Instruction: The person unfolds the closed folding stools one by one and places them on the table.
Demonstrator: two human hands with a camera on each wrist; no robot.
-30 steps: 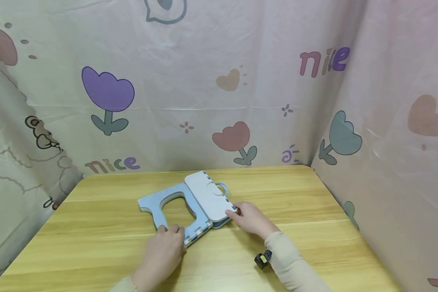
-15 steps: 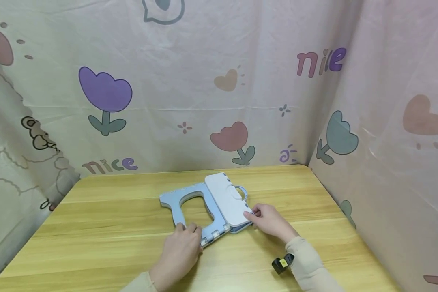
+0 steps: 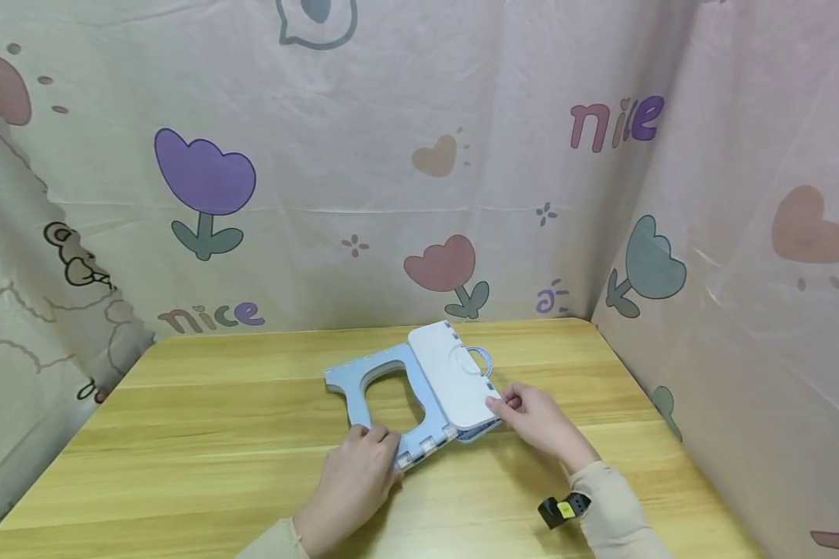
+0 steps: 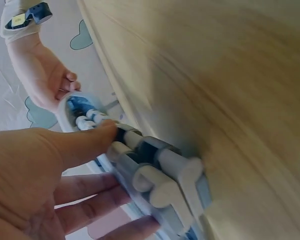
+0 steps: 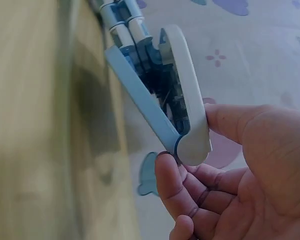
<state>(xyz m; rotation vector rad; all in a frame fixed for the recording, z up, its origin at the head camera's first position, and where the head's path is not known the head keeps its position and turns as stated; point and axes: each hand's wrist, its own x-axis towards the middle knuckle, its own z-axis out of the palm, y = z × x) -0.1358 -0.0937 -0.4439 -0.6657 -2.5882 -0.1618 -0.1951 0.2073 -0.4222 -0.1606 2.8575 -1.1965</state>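
A light blue and white plastic folding stool [image 3: 428, 382] is held between both hands, folded nearly flat. Its blue leg section has a large rounded opening, and the white top panel [image 3: 449, 376] lies at the right end. A blue loop handle [image 3: 488, 359] sticks out on the far right side. My left hand [image 3: 360, 470] grips the near left edge by the hinges [image 4: 160, 165], thumb on one face and fingers on the other. With my right hand [image 3: 534, 419] I pinch the top's near right corner. In the right wrist view, the white and blue halves [image 5: 145, 100] form a narrow wedge.
The wooden table [image 3: 182, 435] carries the work, with its far edge just behind the stool. Printed curtains [image 3: 322, 155] hang behind and at both sides. A small black device [image 3: 562, 508] is strapped to the right wrist.
Both hands have shifted the folding stool to the right across the table, mostly in the first half second. The grips look the same as before.
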